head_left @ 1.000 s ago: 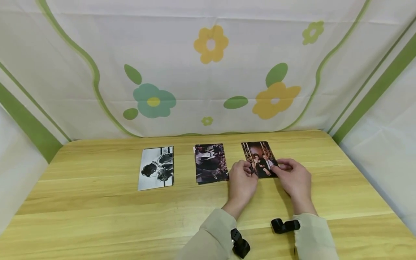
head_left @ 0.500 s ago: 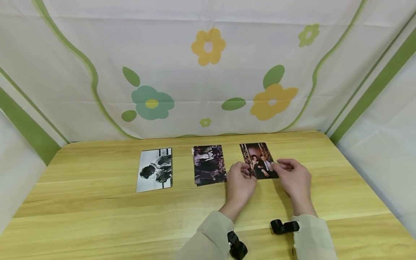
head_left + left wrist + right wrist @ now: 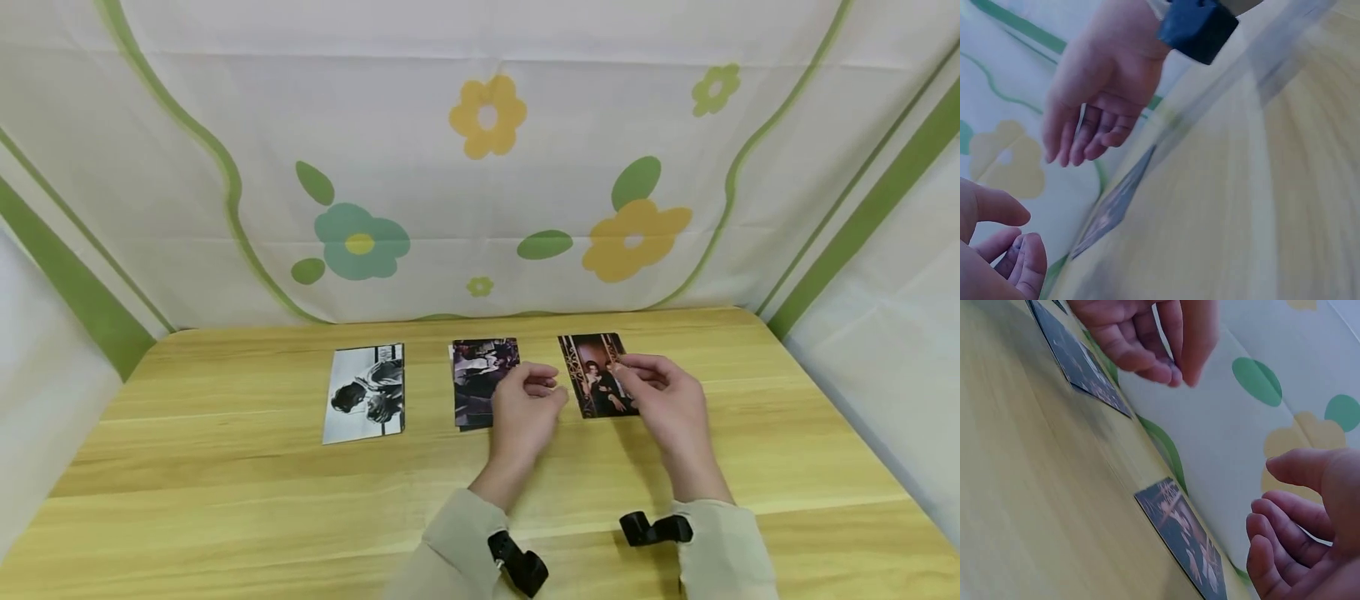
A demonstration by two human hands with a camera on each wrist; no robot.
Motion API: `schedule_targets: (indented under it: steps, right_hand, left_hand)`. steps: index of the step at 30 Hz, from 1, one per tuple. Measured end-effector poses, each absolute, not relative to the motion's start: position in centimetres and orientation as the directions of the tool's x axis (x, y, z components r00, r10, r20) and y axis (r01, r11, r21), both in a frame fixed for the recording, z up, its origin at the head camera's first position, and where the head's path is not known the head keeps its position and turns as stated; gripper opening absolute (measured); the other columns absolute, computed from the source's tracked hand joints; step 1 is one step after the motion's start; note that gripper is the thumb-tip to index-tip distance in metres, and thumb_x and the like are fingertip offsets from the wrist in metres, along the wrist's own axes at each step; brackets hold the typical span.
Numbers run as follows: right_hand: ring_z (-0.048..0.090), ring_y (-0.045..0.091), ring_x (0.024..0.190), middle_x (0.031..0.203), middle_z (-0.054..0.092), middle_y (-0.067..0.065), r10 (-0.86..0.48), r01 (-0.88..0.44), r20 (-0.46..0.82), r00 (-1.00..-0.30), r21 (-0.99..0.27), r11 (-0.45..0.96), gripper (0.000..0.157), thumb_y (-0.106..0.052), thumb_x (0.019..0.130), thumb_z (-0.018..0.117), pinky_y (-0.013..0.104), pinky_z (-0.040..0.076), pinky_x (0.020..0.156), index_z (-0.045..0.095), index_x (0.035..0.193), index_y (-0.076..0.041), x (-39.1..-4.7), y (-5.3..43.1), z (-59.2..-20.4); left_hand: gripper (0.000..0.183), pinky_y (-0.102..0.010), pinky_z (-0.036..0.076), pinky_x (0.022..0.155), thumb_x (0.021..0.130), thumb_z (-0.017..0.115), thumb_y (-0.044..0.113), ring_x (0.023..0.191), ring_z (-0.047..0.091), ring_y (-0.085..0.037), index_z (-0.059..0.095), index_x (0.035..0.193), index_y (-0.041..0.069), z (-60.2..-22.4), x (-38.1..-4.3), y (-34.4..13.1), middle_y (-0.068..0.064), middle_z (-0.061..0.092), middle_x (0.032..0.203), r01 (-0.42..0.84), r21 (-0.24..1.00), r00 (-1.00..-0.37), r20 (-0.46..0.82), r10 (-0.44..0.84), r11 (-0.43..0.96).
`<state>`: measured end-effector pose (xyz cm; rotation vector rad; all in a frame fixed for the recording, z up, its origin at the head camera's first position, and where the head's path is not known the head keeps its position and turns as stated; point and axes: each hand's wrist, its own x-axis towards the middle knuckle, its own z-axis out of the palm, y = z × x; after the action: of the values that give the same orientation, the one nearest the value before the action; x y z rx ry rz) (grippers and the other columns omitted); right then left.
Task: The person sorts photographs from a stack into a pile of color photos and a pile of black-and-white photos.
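Observation:
Three small stacks of photo cards lie in a row on the wooden table. The right stack [image 3: 592, 385] has a dark brownish top card of two people. Above its right side hovers my right hand [image 3: 670, 408], fingers loosely bent, holding nothing. In the right wrist view a gap shows between the right hand [image 3: 1304, 531] and the right stack [image 3: 1185, 537]. My left hand [image 3: 525, 421] is raised between the right and middle stacks, thumb and fingers apart. It overlaps part of the purplish middle stack [image 3: 472, 379] in the head view. The black-and-white left stack [image 3: 366, 396] lies apart from both hands.
The pale wood table [image 3: 255, 500] ends at a white curtain [image 3: 435, 192] printed with flowers. Black wrist cameras [image 3: 656, 529] sit on both sleeves, near the table's front.
My left hand has let go of the right stack's edge and moved left toward the middle stack. The right hand has lifted off the right stack's edge. The stacks stay put.

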<state>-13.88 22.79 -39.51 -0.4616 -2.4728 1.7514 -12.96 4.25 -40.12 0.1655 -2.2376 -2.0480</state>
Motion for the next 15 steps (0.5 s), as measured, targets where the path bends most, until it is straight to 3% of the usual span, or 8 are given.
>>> schedule_targets:
  steps: [7,15]
  right_hand:
    - [0.067,0.009,0.097,0.109,0.069,-0.007,0.188,0.162,-0.113,-0.976,-0.948,0.273,0.042,-0.031,0.101,0.077,0.022,0.059,0.083,0.070,0.136,-0.009,-13.8,20.5,-39.5]
    - [0.063,0.012,0.102,0.115,0.071,0.000,0.114,0.112,-0.078,-0.990,-0.939,0.326,0.042,-0.034,0.098,0.080,0.022,0.055,0.083,0.072,0.133,-0.012,-13.5,17.7,-39.6]
  left_hand:
    - [0.027,-0.026,0.059,0.083,0.088,0.079,-0.001,0.094,0.067,-0.017,0.076,0.114,0.004,-39.1,-12.2,-0.8,-0.013,0.076,0.108,-0.036,0.998,-0.972,-0.021,-0.236,0.057]
    - [0.027,-0.018,0.058,0.074,0.089,0.076,-0.005,0.090,0.068,-0.013,0.075,0.116,-0.003,-39.6,-10.7,-7.2,-0.019,0.076,0.109,-0.005,0.997,-0.916,0.028,-0.400,0.081]
